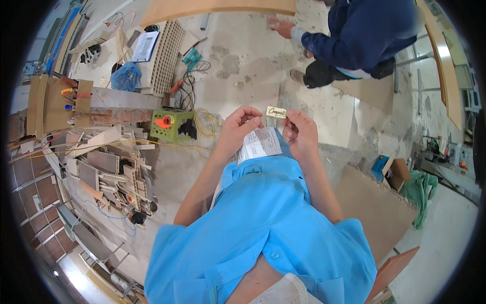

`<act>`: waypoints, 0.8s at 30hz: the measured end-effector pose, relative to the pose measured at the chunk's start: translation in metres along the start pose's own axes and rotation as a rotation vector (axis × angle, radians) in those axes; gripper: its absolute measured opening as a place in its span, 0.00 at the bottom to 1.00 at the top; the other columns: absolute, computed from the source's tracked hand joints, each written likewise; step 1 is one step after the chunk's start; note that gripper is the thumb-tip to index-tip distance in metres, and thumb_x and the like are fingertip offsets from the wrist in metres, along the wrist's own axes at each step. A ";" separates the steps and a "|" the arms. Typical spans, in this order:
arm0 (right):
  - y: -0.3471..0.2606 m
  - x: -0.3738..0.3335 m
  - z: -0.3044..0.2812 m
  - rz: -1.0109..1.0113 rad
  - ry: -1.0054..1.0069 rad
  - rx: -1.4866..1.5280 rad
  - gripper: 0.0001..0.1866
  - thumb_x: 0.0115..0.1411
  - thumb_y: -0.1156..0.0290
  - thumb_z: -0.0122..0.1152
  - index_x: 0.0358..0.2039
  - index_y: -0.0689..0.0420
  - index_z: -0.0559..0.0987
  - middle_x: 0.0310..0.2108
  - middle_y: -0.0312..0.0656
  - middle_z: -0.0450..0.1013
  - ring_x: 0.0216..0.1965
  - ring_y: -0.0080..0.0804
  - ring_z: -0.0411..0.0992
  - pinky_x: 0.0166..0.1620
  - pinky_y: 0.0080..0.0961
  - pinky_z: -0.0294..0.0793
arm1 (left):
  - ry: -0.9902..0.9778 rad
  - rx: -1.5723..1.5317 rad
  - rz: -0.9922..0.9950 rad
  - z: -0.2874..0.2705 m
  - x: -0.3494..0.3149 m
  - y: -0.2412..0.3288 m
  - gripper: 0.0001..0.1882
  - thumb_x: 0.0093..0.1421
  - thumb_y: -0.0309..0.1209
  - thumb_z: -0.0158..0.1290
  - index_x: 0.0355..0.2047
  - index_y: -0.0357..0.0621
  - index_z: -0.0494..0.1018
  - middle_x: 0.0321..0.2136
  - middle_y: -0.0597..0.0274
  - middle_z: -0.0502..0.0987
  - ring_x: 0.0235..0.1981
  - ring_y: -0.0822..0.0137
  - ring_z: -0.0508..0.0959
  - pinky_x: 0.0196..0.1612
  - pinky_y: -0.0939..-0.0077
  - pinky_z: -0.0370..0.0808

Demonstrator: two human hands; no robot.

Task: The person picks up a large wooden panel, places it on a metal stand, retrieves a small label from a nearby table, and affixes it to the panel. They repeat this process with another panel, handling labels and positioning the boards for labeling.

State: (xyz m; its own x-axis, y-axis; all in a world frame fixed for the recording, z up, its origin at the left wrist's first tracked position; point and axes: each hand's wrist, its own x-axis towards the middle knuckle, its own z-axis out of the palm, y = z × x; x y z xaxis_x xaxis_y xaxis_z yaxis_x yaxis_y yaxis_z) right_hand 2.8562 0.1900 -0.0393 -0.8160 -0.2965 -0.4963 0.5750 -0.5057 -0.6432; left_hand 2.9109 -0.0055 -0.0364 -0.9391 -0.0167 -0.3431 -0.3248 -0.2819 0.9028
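Observation:
My right hand (302,134) pinches a small pale-yellow label (276,112) with dark lettering by its right end. My left hand (244,126) is closed just left of the label, its thumb and fingertips curled together close to the label's edge. A white printed sheet (260,144) reaches out from under the left hand's fingers, in front of my blue shirt. The left hand seems to grip the sheet's upper left part, though its lower fingers are partly hidden.
A person in dark blue (362,38) bends over at the far right. To the left are a green box (172,125), yellow cables (205,121) and a pile of board offcuts (114,169). A wooden panel (217,10) lies ahead; a cardboard box (397,173) stands right.

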 end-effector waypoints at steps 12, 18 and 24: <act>0.023 -0.065 -0.019 0.003 0.096 -0.031 0.07 0.64 0.69 0.62 0.34 0.60 0.78 0.25 0.38 0.75 0.17 0.18 0.64 0.19 0.18 0.60 | -0.092 -0.224 -0.074 0.017 -0.054 -0.023 0.12 0.65 0.32 0.58 0.46 0.38 0.75 0.34 0.63 0.80 0.34 0.77 0.78 0.37 0.81 0.75; 0.028 -0.082 -0.034 -0.025 0.027 -0.126 0.08 0.63 0.69 0.63 0.36 0.61 0.79 0.26 0.40 0.77 0.17 0.17 0.65 0.19 0.14 0.60 | -0.088 -0.233 -0.170 0.051 -0.057 -0.038 0.12 0.65 0.33 0.59 0.43 0.38 0.76 0.31 0.63 0.80 0.30 0.76 0.78 0.34 0.79 0.76; 0.017 -0.097 -0.069 -0.006 -0.026 -0.024 0.13 0.63 0.72 0.62 0.45 0.66 0.79 0.30 0.43 0.78 0.20 0.19 0.68 0.23 0.15 0.65 | 0.018 -0.467 -0.299 0.098 -0.061 -0.049 0.07 0.64 0.30 0.59 0.38 0.41 0.76 0.26 0.65 0.78 0.26 0.74 0.77 0.30 0.76 0.75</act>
State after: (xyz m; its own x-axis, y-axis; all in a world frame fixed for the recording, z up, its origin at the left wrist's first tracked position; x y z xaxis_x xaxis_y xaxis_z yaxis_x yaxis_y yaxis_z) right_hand 2.9498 0.2663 -0.0426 -0.8206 -0.3143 -0.4773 0.5709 -0.4879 -0.6603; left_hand 2.9729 0.1030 -0.0348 -0.8103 0.1143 -0.5748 -0.4893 -0.6718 0.5561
